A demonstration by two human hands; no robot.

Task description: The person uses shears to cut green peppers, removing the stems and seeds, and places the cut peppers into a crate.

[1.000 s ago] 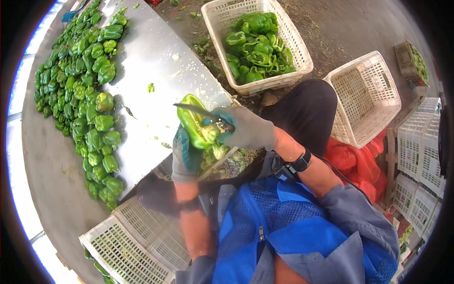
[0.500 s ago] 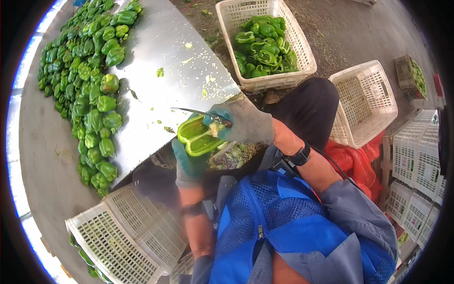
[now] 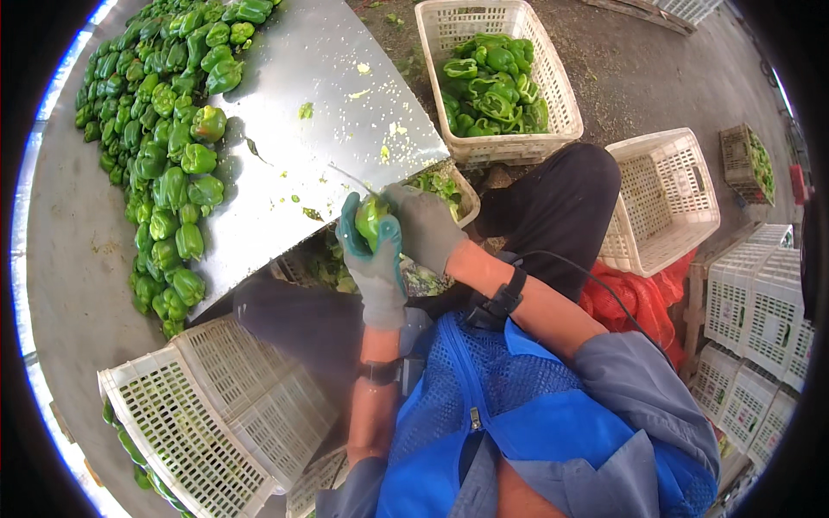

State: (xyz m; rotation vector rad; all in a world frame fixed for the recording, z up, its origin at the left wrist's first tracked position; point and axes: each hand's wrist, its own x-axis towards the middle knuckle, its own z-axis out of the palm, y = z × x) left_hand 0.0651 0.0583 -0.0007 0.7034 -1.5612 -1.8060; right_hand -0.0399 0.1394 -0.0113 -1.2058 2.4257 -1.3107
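Note:
My left hand (image 3: 376,281), in a grey glove with green-coated fingers, is closed round a green bell pepper (image 3: 371,220). My right hand (image 3: 427,226), gloved in grey as well, presses close against the pepper's right side. It grips a knife (image 3: 350,177) whose thin blade sticks out above the pepper, toward the upper left; the handle is hidden in the glove. Both hands are just off the near corner of a shiny metal table (image 3: 298,112). The cut face of the pepper cannot be made out.
Whole green peppers (image 3: 164,173) are heaped along the table's left side. A white crate (image 3: 566,108) of cut peppers stands beyond my knee. Another white crate (image 3: 665,203) sits to the right above a red mesh bag (image 3: 635,298). A tipped crate (image 3: 207,432) lies at lower left. Pepper scraps fill a container (image 3: 469,203) below my hands.
The hollow pepper half, seen open before, no longer shows its inside. My hands have turned and drawn together round the pepper. The view has shifted slightly.

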